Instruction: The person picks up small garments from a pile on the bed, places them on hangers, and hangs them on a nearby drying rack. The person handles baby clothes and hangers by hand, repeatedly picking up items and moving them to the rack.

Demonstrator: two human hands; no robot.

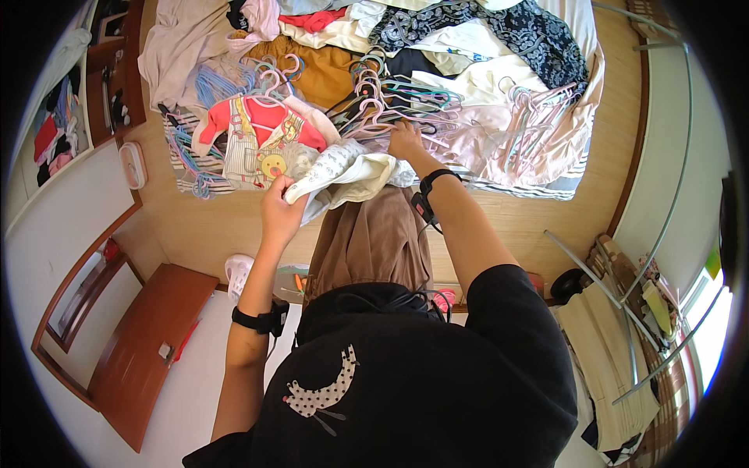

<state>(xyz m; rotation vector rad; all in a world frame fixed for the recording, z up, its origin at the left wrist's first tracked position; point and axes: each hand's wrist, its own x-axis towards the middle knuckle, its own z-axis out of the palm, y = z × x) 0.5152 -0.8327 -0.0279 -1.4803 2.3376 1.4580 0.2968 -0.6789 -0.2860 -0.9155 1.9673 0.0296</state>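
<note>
My left hand (283,205) grips the edge of a small white printed garment (351,175), which drapes across my lap area. My right hand (406,140) reaches into a pile of plastic clothes hangers (374,114), its fingers at a pale hanger; whether they are closed on it I cannot tell. Left of the pile lies a child's red and striped outfit (272,167) with a bear face, a pink hanger (261,99) in its neck. More pink hangers (526,134) lie on pale pink cloth at the right, and blue ones (219,85) at the left.
Heaped clothes cover the far part of the bed, among them mustard cloth (327,73) and a black patterned garment (538,44). A striped sheet (562,181) shows at the bed's near edge. A metal rack (681,158) stands right; an open wooden door (152,345) is lower left.
</note>
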